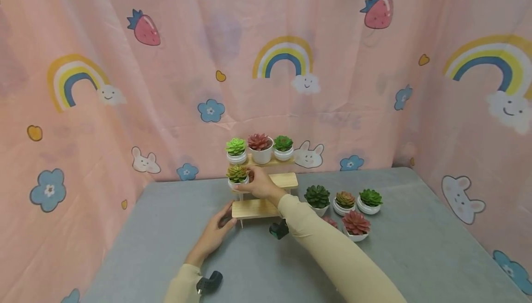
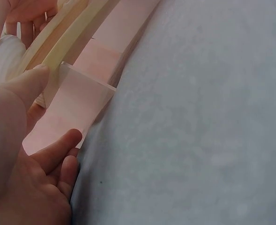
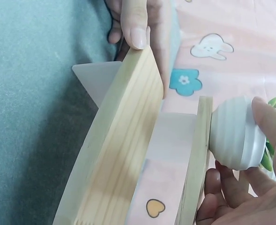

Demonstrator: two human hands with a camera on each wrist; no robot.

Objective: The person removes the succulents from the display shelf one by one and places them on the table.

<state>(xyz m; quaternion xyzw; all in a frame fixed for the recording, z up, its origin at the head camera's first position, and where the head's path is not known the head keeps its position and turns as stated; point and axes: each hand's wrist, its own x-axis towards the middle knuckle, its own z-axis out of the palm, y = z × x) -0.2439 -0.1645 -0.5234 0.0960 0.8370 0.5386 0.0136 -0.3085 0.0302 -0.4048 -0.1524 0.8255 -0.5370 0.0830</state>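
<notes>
My right hand holds a small potted succulent with yellow-green, red-tinged leaves. Its white ribbed pot sits against the left end of the middle board, thumb on one side and fingers on the other. At the lowest board of the three-tier plant stand, my left hand grips the left end, thumb on the wood and fingers around the side by the translucent support. Along the top board stand a bright green succulent, a red one and a green one.
Right of the stand, several potted succulents are grouped on the grey table: dark green, orange-green, green and red. My right sleeve partly covers another red one. A pink printed curtain hangs behind.
</notes>
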